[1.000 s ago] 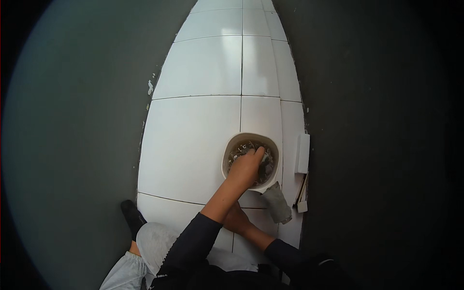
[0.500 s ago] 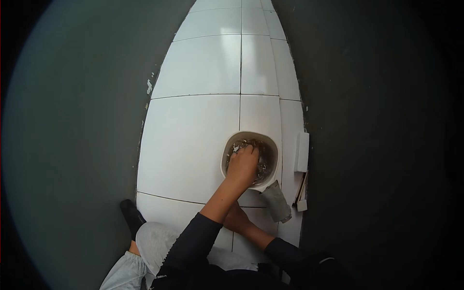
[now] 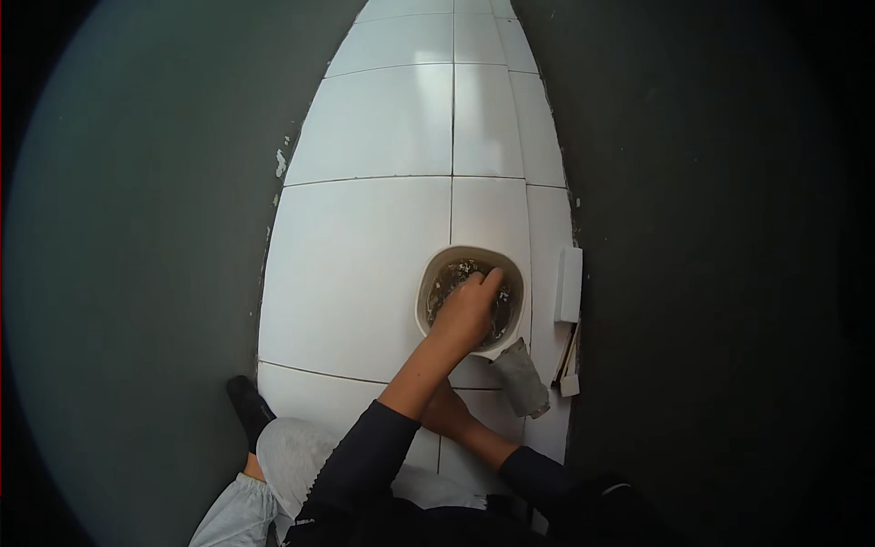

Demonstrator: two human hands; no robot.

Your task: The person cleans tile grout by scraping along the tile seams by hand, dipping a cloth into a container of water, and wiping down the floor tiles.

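Note:
A cream tub (image 3: 425, 290) stands on white tiles, holding murky, dark contents with light bits and glints. My left hand (image 3: 467, 310) reaches down into it over the near rim. Its fingers are bent downward and the tips are lost in the contents, so anything they grip is hidden. Under my left forearm, my right hand (image 3: 445, 412) is low in front of me, near the tiles; the forearm covers its fingers. Touching or close to the tub's near right rim lies a grey, stained, tube-like piece (image 3: 521, 381) with a narrower end toward me.
To the right, a white block (image 3: 569, 284) rests along the tile edge. Beside it are thin strips (image 3: 567, 356) and a small pale block (image 3: 570, 386). Dark grey floor (image 3: 146, 228) borders the white tiles (image 3: 365, 264) on both sides. My bent leg (image 3: 296, 456) is at lower left.
My left hand has shifted slightly right inside the tub, and its fingers have changed position. More of the contents shows on the left. My right hand has stayed put.

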